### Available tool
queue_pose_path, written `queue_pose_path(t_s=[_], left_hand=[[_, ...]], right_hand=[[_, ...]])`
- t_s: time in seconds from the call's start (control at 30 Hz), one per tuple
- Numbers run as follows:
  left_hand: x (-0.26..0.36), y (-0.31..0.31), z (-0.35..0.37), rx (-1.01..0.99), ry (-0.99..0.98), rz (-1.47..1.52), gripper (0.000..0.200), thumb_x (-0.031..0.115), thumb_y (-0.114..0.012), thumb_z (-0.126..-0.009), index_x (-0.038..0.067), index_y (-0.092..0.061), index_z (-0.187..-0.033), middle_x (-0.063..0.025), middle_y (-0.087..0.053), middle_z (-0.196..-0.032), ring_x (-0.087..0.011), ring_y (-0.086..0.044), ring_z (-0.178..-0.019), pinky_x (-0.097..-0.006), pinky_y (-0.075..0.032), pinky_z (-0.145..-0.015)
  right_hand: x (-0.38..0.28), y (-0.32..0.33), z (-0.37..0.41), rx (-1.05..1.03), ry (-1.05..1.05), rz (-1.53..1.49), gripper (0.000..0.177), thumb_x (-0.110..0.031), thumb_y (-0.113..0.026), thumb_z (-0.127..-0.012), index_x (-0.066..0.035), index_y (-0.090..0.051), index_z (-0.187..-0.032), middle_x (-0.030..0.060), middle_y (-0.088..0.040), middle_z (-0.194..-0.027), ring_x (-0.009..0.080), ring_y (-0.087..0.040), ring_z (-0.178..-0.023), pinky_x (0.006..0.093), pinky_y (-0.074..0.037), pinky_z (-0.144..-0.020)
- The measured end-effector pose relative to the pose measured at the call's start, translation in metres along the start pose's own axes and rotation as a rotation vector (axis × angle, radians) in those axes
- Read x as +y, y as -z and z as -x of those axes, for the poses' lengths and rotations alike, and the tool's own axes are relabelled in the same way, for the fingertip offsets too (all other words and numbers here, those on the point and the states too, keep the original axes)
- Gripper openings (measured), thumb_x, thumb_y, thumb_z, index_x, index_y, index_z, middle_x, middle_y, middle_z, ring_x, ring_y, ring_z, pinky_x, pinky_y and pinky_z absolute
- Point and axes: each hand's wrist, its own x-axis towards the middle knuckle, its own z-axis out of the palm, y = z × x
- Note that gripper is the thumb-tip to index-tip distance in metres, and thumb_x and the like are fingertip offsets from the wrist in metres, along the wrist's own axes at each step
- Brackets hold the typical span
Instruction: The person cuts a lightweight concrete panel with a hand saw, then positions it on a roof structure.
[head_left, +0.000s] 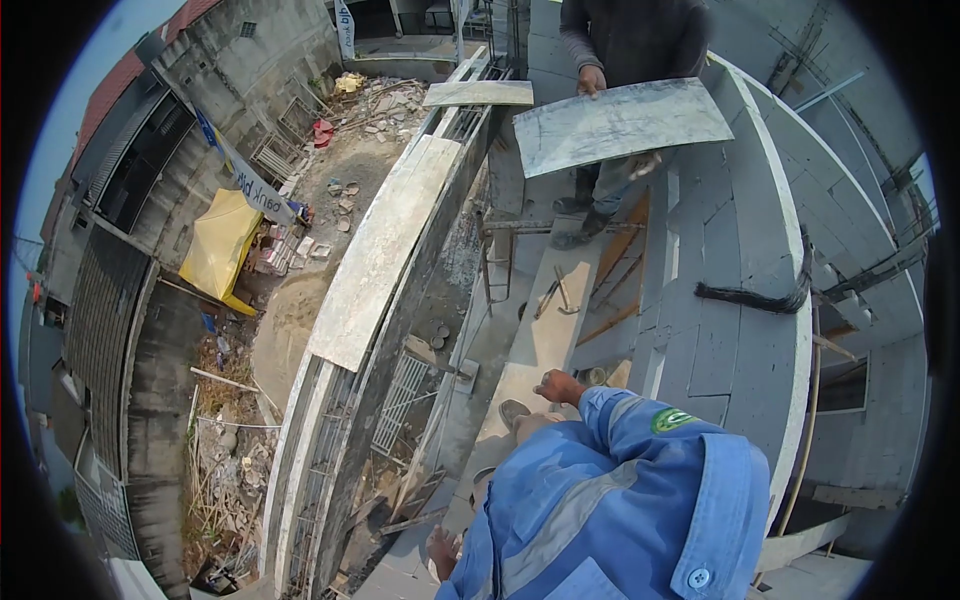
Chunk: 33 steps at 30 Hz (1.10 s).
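Observation:
My right hand (pixel 560 388), in a blue sleeve, hovers above a narrow plank walkway (pixel 540 345) with its fingers curled and nothing visible in them. Low at the left of my jacket, my left hand (pixel 443 550) shows in part; its fingers look loosely apart and hold nothing I can see. Farther along the plank lie a hammer-like tool (pixel 564 290) and a second dark hand tool (pixel 546 299). Across from me, another person in dark clothes holds a large grey flat panel (pixel 620 125) with both hands.
Left of the walkway runs a long concrete beam form with exposed rebar, topped by a pale board (pixel 385 250) and a smaller board (pixel 478 93). A grey block wall (pixel 715 290) rises at right. Black cable (pixel 750 298) hangs over it. Far below are rubble and a yellow canopy (pixel 218 240).

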Motion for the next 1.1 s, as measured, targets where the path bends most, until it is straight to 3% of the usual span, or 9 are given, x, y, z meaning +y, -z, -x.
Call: queue_pose_path(t_s=[0.17, 0.23, 0.33, 0.57, 0.63, 0.7, 0.9, 1.0, 1.1], left_hand=[[-0.032, 0.000, -0.038, -0.042, 0.040, -0.006, 0.055, 0.040, -0.067, -0.090, 0.005, -0.049, -0.128, -0.0142, -0.059, -0.125, -0.0310, -0.061, -0.107, -0.0452, -0.051, -0.076], [-0.032, -0.025, -0.065, -0.532, 0.039, 0.180, 0.057, 0.042, -0.069, -0.089, 0.006, -0.048, -0.127, -0.0116, -0.062, -0.116, -0.0289, -0.063, -0.099, -0.0432, -0.052, -0.069], [-0.014, -0.064, -0.078, -0.130, 0.024, -0.166, 0.055, 0.041, -0.068, -0.089, 0.007, -0.049, -0.128, -0.0102, -0.063, -0.112, -0.0277, -0.065, -0.091, -0.0435, -0.051, -0.067], [0.089, -0.084, -0.030, -0.243, -0.036, -0.269, 0.043, 0.036, -0.070, -0.088, 0.006, -0.058, -0.116, -0.0076, -0.064, -0.099, -0.0222, -0.064, -0.082, -0.0401, -0.051, -0.062], [0.109, -0.086, -0.027, -0.137, -0.313, -0.474, 0.038, 0.034, -0.072, -0.087, 0.003, -0.062, -0.107, -0.0062, -0.062, -0.091, -0.0190, -0.062, -0.081, -0.0363, -0.052, -0.059], [0.121, -0.082, -0.039, -0.191, -0.288, -0.404, 0.037, 0.033, -0.072, -0.087, 0.002, -0.062, -0.105, -0.0062, -0.062, -0.090, -0.0187, -0.062, -0.080, -0.0342, -0.052, -0.059], [0.163, -0.066, -0.110, -0.389, -0.142, -0.394, 0.035, 0.032, -0.071, -0.087, 0.001, -0.063, -0.101, -0.0053, -0.060, -0.085, -0.0167, -0.060, -0.073, -0.0299, -0.052, -0.056], [0.158, -0.056, -0.128, -0.373, -0.323, -0.359, 0.032, 0.031, -0.068, -0.090, 0.003, -0.062, -0.103, -0.0038, -0.060, -0.084, -0.0147, -0.057, -0.064, -0.0283, -0.046, -0.050], [0.180, -0.054, -0.114, -0.396, -0.117, -0.342, 0.027, 0.028, -0.066, -0.092, 0.006, -0.058, -0.106, -0.0037, -0.061, -0.083, -0.0151, -0.055, -0.059, -0.0268, -0.040, -0.045]], right_hand=[[0.031, 0.024, -0.013, 0.097, 0.099, 0.023, 0.045, -0.041, -0.059, -0.087, 0.003, -0.070, -0.087, 0.0271, -0.067, -0.090, 0.0445, -0.064, -0.086, 0.0490, -0.050, -0.080], [0.019, 0.057, 0.006, 0.102, -0.005, -0.075, 0.045, -0.041, -0.059, -0.087, 0.002, -0.070, -0.088, 0.0271, -0.066, -0.090, 0.0447, -0.063, -0.086, 0.0488, -0.050, -0.079], [0.026, 0.070, 0.016, 0.054, 0.002, -0.064, 0.048, -0.042, -0.054, -0.089, 0.003, -0.071, -0.092, 0.0266, -0.067, -0.100, 0.0440, -0.062, -0.097, 0.0487, -0.049, -0.088], [0.050, 0.050, 0.030, 0.188, -0.308, -0.267, 0.046, -0.042, -0.061, -0.086, 0.003, -0.071, -0.092, 0.0267, -0.068, -0.096, 0.0444, -0.064, -0.092, 0.0474, -0.050, -0.084], [0.053, 0.039, 0.037, 0.217, -0.378, -0.327, 0.045, -0.043, -0.063, -0.086, 0.001, -0.072, -0.090, 0.0252, -0.069, -0.091, 0.0436, -0.066, -0.088, 0.0466, -0.050, -0.082], [0.049, 0.035, 0.051, 0.164, -0.423, -0.425, 0.055, -0.043, -0.062, -0.085, 0.010, -0.068, -0.099, 0.0331, -0.065, -0.103, 0.0448, -0.062, -0.103, 0.0459, -0.048, -0.091], [0.026, -0.008, 0.083, 0.370, -0.448, -0.302, 0.050, -0.047, -0.065, -0.085, 0.002, -0.071, -0.091, 0.0271, -0.069, -0.091, 0.0436, -0.066, -0.090, 0.0467, -0.050, -0.080], [0.027, -0.039, 0.085, 0.306, -0.455, -0.386, 0.052, -0.049, -0.065, -0.084, 0.003, -0.070, -0.093, 0.0296, -0.067, -0.094, 0.0448, -0.065, -0.093, 0.0472, -0.050, -0.080], [-0.012, -0.030, 0.111, 0.343, -0.392, -0.372, 0.052, -0.048, -0.064, -0.084, 0.002, -0.070, -0.093, 0.0288, -0.067, -0.093, 0.0442, -0.065, -0.091, 0.0475, -0.050, -0.080]])
